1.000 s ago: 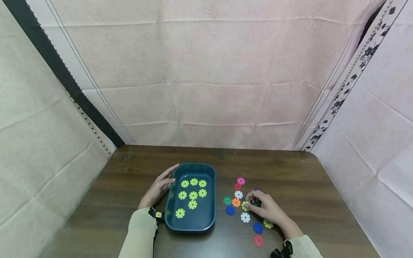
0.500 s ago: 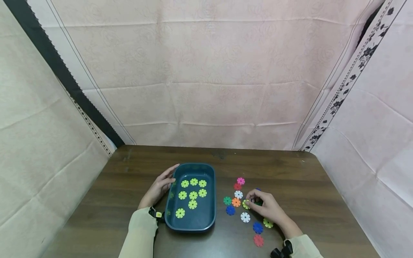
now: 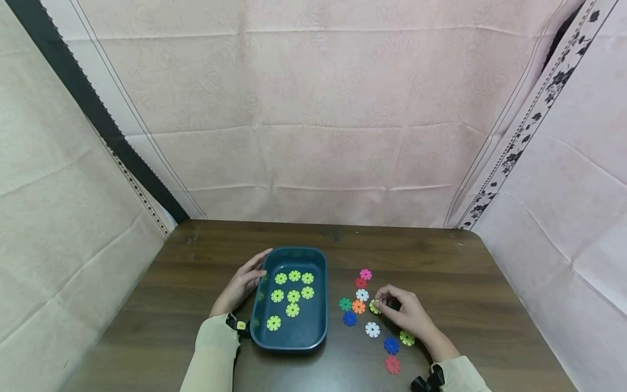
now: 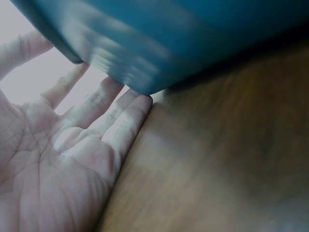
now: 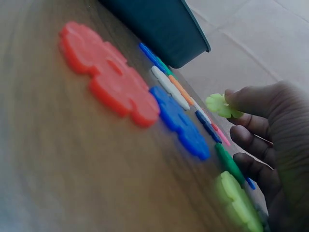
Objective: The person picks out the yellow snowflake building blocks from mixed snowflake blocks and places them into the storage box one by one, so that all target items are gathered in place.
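Note:
My right hand [image 3: 404, 311] pinches a yellow-green flower-shaped plastic disc [image 5: 218, 104] between thumb and forefinger, its other fingers curled beneath. In the right wrist view the disc is held up on edge. Below the hand lie another yellow-green disc [image 5: 239, 200] and a green one [image 5: 228, 162]. My left hand [image 3: 243, 283] rests against the left side of a dark teal tray [image 3: 313, 332]. In the left wrist view its mostly straight fingers touch the tray's outer wall [image 4: 159, 43]. Several yellow-green flower discs [image 3: 293, 296] lie spread flat inside the tray.
Between tray and right hand, loose discs lie on the brown wooden table [image 3: 206, 348]: pink [image 3: 365, 274], red [image 3: 360, 283], white [image 3: 362, 295], green [image 3: 345, 304], orange [image 3: 358, 307] and blue [image 3: 350, 319]. Nearer lie another blue [image 3: 391, 345] and red disc [image 3: 392, 365]. Pale cloth [image 3: 318, 109] hangs behind.
My right hand has drawn slightly to the right with the pinched yellow-green disc, away from the orange one. The left hand and tray stay still.

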Demonstrator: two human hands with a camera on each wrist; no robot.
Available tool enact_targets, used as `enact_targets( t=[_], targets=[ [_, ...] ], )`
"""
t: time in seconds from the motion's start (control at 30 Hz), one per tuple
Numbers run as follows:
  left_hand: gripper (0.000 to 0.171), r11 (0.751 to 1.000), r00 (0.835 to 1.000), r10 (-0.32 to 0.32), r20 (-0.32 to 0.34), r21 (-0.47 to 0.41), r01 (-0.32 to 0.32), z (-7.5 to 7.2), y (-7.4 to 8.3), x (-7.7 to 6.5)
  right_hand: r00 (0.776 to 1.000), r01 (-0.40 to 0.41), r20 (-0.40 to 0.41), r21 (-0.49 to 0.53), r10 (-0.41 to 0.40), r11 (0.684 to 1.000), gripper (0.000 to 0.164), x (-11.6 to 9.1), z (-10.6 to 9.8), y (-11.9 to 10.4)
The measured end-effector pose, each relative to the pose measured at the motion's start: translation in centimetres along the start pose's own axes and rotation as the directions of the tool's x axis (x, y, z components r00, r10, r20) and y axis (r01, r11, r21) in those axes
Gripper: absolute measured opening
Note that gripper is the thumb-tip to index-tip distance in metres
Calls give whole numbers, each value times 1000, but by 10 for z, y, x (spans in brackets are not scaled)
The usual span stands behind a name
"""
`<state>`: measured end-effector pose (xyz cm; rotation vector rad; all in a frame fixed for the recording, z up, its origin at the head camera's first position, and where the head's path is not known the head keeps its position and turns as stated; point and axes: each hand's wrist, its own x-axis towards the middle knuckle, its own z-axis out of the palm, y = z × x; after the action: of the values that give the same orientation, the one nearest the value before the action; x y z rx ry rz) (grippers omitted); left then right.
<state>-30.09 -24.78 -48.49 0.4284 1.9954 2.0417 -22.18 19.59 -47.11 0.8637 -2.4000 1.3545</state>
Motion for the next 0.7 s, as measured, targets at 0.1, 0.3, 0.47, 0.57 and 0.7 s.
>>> enact_targets(
  t=[0.1, 0.3, 0.47, 0.57, 0.7],
  targets=[
    [53, 1000, 1000, -15, -16, -4, 15, 0, 0, -1, 999, 31, -28, -10, -32, 999, 20, 0, 1, 1],
    [53, 1000, 999, -18, -27, -10, 18, 1, 1, -1, 998, 0, -61, 19, 2, 1000, 18, 3, 1, -3],
    [54, 1000, 1000, -9, -21, -5, 9, 1, 2, -1, 1000, -24, 1, 79, 24, 997, 13, 12, 4, -15],
    [53, 1000, 1000, -13, -22, -7, 13, 0, 2, -1, 998, -1, 68, 115, -7, 993, 12, 20, 9, -23],
    [51, 1000, 1000, -20, -19, -12, 20, 1, 1, 0, 989, 9, 144, 146, -30, 989, 13, 30, 17, -23]
  ],
)
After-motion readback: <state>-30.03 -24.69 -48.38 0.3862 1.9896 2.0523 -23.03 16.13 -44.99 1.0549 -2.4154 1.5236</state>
